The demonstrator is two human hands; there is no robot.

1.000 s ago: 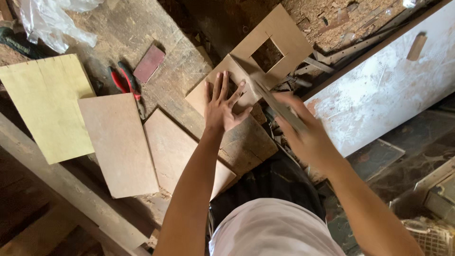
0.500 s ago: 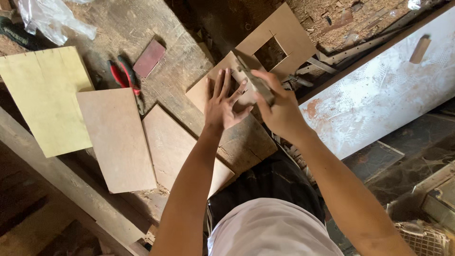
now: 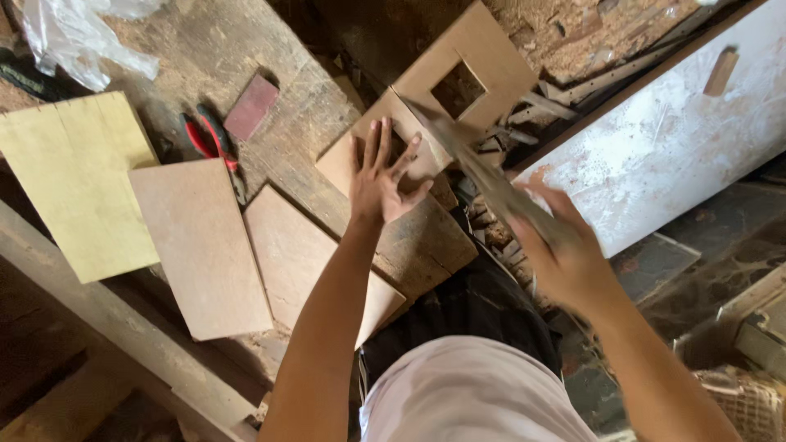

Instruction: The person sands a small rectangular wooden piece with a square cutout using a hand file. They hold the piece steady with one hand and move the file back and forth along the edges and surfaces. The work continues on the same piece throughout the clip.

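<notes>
Directly under left hand (image 3: pixel 378 176): wooden panel (image 3: pixel 348 160).

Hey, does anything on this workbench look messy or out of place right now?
Sawdust lies spilled thickly over the far end of the bench, and a crumpled plastic sheet sits loose at the corner. The red-handled pliers lie partly tucked under a board.

Rough wooden workbench (image 3: pixel 303 98), dusted with sawdust. Far left: crumpled clear plastic sheet (image 3: pixel 70 41). Left: pale yellow board (image 3: pixel 70 184). Just right of it: brown rectangular board (image 3: pixel 201 245), then a second brown board (image 3: pixel 299 258) nearer the middle. Beyond these: red-handled pliers (image 3: pixel 209 143) beside a small dark red block (image 3: pixel 251 106). Centre-right, at the bench edge: thin brown panel (image 3: pixel 385 155). Far right: square board with square cut-out (image 3: pixel 471 69).
</notes>
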